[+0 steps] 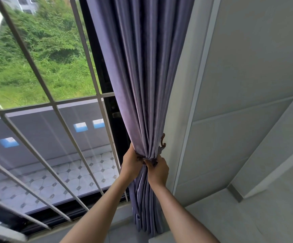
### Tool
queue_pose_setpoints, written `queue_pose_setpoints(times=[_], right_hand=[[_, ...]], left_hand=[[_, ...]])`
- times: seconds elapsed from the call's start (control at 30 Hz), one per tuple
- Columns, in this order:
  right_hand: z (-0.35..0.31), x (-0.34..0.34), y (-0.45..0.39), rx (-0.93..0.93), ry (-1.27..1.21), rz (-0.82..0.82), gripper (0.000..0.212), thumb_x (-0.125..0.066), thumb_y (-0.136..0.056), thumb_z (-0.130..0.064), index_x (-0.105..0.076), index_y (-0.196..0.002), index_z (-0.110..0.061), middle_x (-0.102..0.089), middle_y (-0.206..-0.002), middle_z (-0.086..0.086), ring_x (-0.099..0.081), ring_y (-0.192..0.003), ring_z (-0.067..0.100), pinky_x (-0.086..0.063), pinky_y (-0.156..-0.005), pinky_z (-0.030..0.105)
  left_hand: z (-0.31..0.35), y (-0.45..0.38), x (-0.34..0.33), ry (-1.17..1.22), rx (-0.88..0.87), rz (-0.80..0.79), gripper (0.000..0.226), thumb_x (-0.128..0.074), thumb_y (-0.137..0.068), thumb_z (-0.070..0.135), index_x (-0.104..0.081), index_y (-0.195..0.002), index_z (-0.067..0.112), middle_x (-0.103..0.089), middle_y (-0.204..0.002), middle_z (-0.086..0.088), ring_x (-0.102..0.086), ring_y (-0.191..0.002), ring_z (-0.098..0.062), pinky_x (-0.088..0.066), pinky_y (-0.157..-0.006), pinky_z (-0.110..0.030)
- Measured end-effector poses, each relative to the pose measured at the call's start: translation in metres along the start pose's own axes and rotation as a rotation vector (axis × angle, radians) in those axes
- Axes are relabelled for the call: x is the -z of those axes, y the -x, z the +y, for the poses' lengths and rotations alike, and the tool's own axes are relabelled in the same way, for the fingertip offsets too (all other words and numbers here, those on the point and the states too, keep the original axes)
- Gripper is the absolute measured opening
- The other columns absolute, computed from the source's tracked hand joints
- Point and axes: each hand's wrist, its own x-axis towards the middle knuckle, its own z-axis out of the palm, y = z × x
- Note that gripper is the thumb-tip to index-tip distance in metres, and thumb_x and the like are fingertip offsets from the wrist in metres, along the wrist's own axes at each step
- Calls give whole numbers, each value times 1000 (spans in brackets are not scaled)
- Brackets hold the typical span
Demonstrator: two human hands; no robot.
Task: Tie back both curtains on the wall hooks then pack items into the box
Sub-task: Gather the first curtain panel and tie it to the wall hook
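1. At the right edge of the window, one purple curtain [142,76] hangs in tight folds, gathered to a narrow waist low down, just beside the pale wall [247,102].
2. Two hands meet at that waist. The left hand [131,161] is curled round the gathered cloth from the window side; the right hand [158,170] is curled against it from the wall side, fingers pinching a dark tie-back [150,160] that crosses the bundle between them.
3. One small brownish wall hook [163,142] shows just above the right hand, at the curtain's wall-side edge, touching the folds.
4. Below the hands the curtain falls loosely pleated between the two forearms.
5. Through the window [37,67], white bars [54,104], green bushes and a tiled floor outside.
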Motion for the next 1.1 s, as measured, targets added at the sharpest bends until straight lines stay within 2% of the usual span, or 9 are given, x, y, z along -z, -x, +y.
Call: queue_pose_setpoints(times=[0.1, 0.2, 0.33, 0.57, 0.67, 0.8, 0.9, 1.0, 1.1], right_hand=[[-1, 4, -2, 9, 44, 5, 21, -67, -86, -31, -64, -99, -16, -64, -91, -2, -60, -81, 16, -42, -67, 25], [-3, 6, -1, 10, 55, -3, 21, -69, -85, -31, -66, -99, -15, -64, -90, -4, -58, -79, 14, -42, -66, 24], [-5, 5, -1, -17, 57, 13, 19, -69, -84, -25, -66, -99, -15, -68, -93, 0, -65, -84, 19, -47, -67, 25], [-5, 15, -1, -16, 44, -35, 22, -69, -83, -29, -66, -102, -18, -69, -92, -2, -64, -83, 17, -43, -68, 22], [-5, 18, -1, -10, 38, -49, 21, -70, -83, -28, -66, -101, -19, -70, -90, -3, -64, -81, 15, -43, -67, 22], [-3, 20, -1, -10, 21, -62, 18, -69, -82, -25, -66, -100, -20, -70, -88, -4, -66, -82, 15, -45, -66, 23], [-2, 22, -2, -12, 12, -73, 21, -69, -82, -24, -66, -102, -19, -71, -90, -2, -66, -82, 17, -45, -66, 23], [-4, 25, -1, -10, -5, -74, 22, -70, -81, -25, -66, -102, -19, -71, -89, -2, -66, -81, 16, -43, -63, 19], [-6, 26, 0, -6, -1, -71, 20, -71, -81, -27, -66, -100, -21, -69, -85, -7, -63, -76, 11, -40, -59, 12]], left_hand=[[-19, 7, -4, -180, -12, 160, 45, -67, -75, 4, -49, -115, 13, -45, -113, 2, -46, -106, -16, -39, -86, -21], [-23, 29, -5, -207, -53, 324, 30, -71, -81, 22, -50, -100, 14, -49, -96, 2, -49, -85, -14, -43, -74, -24], [-39, 61, -25, -282, -144, 82, 13, -60, -91, 21, -53, -79, 18, -53, -72, 14, -56, -62, -9, -40, -55, -18], [-51, 50, -29, -154, -57, 97, 33, -48, -90, -4, -61, -115, 14, -67, -99, 1, -64, -85, -18, -38, -63, -9], [-56, 52, -33, -160, 9, 106, 51, -48, -94, 4, -41, -142, 17, -57, -127, -4, -58, -95, -14, -38, -69, -18], [-49, 63, -45, -91, 3, 132, 60, -46, -96, 7, -23, -150, 16, -46, -141, -1, -53, -99, -5, -43, -74, -23], [-38, 62, -46, 193, 182, 248, 54, -51, -94, 8, -34, -144, 20, -62, -118, 1, -62, -93, -8, -49, -78, -27], [-19, 49, -42, 756, 514, 286, 33, -60, -91, 10, -54, -123, 9, -69, -102, -2, -64, -95, -11, -49, -86, -28], [-7, 36, -38, 1216, 844, 329, 4, -62, -89, 5, -60, -92, 3, -68, -79, -8, -65, -75, -15, -52, -67, -23]])
